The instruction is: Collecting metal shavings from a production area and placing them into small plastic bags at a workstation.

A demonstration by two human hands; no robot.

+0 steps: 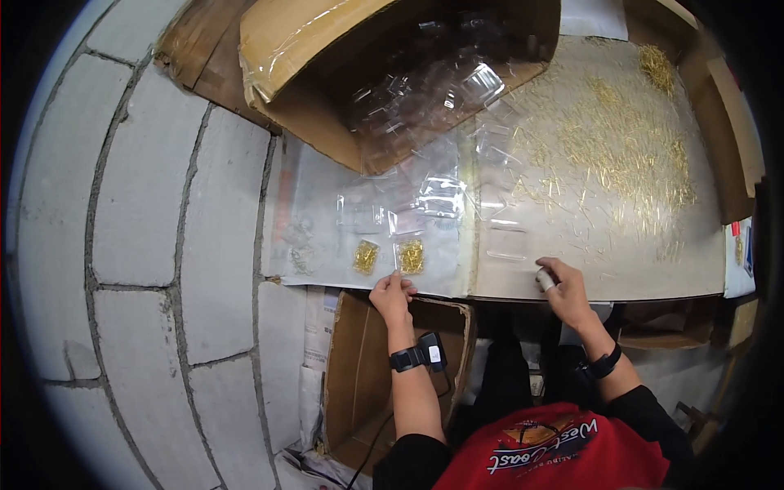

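Observation:
My left hand (393, 297) is at the near edge of the left work surface. Its fingertips pinch the near left corner of a small clear plastic box (411, 256) filled with short gold-coloured metal pins. Just left of it lies a second clear box (365, 256) of the same pins. My right hand (563, 291) hovers over the near edge of the brown board, fingers bent and apart, holding nothing. White tape wraps one of its fingers. Beyond it several clear empty plastic boxes (504, 237) lie along the seam.
A tipped cardboard box (314, 49) spills clear plastic cases (441, 196) onto the surface. Loose gold pins (621, 155) spread over the brown board (523, 282), with a cardboard wall (729, 139) at right. An open carton (347, 408) stands below my left forearm. A block wall (147, 204) rises at left.

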